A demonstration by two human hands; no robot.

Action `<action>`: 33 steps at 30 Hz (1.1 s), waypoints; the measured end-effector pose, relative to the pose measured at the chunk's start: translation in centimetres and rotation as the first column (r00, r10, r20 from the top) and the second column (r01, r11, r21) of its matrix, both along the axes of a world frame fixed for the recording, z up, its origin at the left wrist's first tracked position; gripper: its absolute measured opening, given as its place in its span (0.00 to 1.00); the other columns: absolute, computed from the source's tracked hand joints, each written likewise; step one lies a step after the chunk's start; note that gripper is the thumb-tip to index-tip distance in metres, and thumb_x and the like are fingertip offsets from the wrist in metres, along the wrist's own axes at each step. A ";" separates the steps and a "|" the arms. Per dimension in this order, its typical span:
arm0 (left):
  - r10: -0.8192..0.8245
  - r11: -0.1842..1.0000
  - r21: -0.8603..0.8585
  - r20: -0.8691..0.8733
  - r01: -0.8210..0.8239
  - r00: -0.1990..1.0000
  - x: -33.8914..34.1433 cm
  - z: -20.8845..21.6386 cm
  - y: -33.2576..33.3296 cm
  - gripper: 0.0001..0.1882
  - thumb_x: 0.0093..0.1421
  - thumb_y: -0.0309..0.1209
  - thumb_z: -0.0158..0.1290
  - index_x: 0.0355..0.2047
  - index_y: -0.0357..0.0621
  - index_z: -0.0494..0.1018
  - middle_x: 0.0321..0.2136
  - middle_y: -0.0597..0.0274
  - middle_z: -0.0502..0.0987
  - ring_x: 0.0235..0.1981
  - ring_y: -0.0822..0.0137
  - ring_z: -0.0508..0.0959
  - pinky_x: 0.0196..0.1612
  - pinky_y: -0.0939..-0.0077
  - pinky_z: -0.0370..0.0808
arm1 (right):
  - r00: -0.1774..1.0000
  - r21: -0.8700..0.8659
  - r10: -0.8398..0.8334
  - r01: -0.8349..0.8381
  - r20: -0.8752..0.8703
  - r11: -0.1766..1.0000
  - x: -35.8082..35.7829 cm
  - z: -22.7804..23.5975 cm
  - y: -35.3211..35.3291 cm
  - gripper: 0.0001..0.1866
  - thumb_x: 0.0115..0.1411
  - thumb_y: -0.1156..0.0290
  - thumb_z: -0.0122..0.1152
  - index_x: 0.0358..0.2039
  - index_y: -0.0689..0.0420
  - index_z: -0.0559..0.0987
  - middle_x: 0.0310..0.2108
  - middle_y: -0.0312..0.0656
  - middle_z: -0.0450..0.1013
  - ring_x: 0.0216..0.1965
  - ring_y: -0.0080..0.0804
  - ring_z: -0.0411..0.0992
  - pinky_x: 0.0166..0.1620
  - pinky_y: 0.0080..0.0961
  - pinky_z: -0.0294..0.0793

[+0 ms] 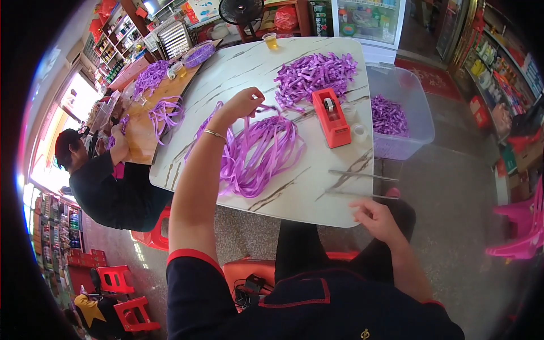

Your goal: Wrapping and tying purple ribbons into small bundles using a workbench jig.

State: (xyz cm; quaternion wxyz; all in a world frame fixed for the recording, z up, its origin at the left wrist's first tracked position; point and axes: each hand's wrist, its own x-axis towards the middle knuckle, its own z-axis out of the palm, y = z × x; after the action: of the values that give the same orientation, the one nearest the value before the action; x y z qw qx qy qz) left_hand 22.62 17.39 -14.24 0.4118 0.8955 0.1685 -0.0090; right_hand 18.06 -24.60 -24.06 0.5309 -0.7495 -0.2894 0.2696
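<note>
1. Head view: the left hand (241, 103) is raised over the table (317, 195); its grip is pinched shut on a purple ribbon strand (266, 109) above the loose ribbon pile (258, 153).
2. The right hand (377, 218) is held at the table's near edge, fingers loosely spread, nothing gripped, just below a thin metal rod (362, 194).
</note>
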 end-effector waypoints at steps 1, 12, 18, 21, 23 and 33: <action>-0.045 0.987 0.155 -0.032 0.049 0.998 -0.1 0.5 0.4 0.11 0.58 0.32 0.49 0.37 0.39 0.70 0.23 0.60 0.75 0.19 0.73 0.74 0.23 0.77 0.71 | 1.000 0.000 0.002 -0.002 0.002 1.000 0.0 0.1 0.1 0.12 0.55 0.74 0.54 0.41 0.58 0.75 0.22 0.31 0.68 0.26 0.15 0.67 0.30 0.14 0.66; -0.281 0.957 0.015 0.298 0.289 0.912 0.6 6.0 -0.7 0.12 0.60 0.29 0.48 0.43 0.41 0.70 0.21 0.71 0.68 0.23 0.81 0.68 0.27 0.85 0.68 | 1.000 0.021 -0.010 0.009 0.028 1.000 0.1 0.1 0.1 0.12 0.55 0.70 0.56 0.40 0.57 0.75 0.21 0.35 0.70 0.24 0.19 0.70 0.30 0.17 0.68; -0.087 0.974 -0.161 0.377 0.158 0.922 -0.8 8.4 -5.3 0.12 0.61 0.32 0.46 0.43 0.44 0.71 0.17 0.76 0.61 0.19 0.83 0.62 0.22 0.88 0.64 | 0.995 0.017 0.082 -0.081 -0.057 0.997 0.6 0.9 0.2 0.15 0.54 0.76 0.54 0.44 0.59 0.73 0.27 0.33 0.70 0.28 0.18 0.69 0.33 0.16 0.68; -0.379 0.902 -0.090 0.303 0.422 0.875 -1.9 10.0 -11.7 0.11 0.60 0.32 0.47 0.41 0.44 0.72 0.20 0.74 0.65 0.21 0.83 0.64 0.22 0.88 0.63 | 0.973 0.113 -0.111 0.090 0.200 0.990 0.7 4.5 1.7 0.21 0.53 0.77 0.54 0.50 0.58 0.68 0.39 0.37 0.70 0.37 0.22 0.70 0.42 0.20 0.68; -0.462 0.867 -0.068 0.266 0.494 0.846 -2.6 10.0 -14.8 0.10 0.60 0.32 0.47 0.40 0.43 0.72 0.22 0.73 0.67 0.21 0.84 0.64 0.22 0.88 0.63 | 0.944 0.244 -0.124 0.049 0.305 0.969 1.2 6.2 2.7 0.27 0.53 0.79 0.53 0.55 0.59 0.62 0.49 0.41 0.65 0.48 0.27 0.66 0.52 0.24 0.63; -0.527 0.687 -0.327 0.389 0.649 0.755 -4.3 6.0 -19.4 0.09 0.60 0.30 0.48 0.39 0.42 0.72 0.23 0.73 0.69 0.21 0.83 0.66 0.23 0.89 0.64 | 0.931 0.422 0.039 0.127 -0.362 0.898 1.1 10.0 1.5 0.16 0.59 0.73 0.47 0.49 0.61 0.68 0.34 0.35 0.69 0.31 0.16 0.64 0.35 0.13 0.62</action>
State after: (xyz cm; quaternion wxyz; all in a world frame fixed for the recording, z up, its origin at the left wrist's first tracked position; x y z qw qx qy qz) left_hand 18.28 -2.05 -8.20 0.5974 0.7759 -0.1934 -0.0606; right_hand 19.19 -23.09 -14.07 0.7359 -0.5545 -0.2228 0.3183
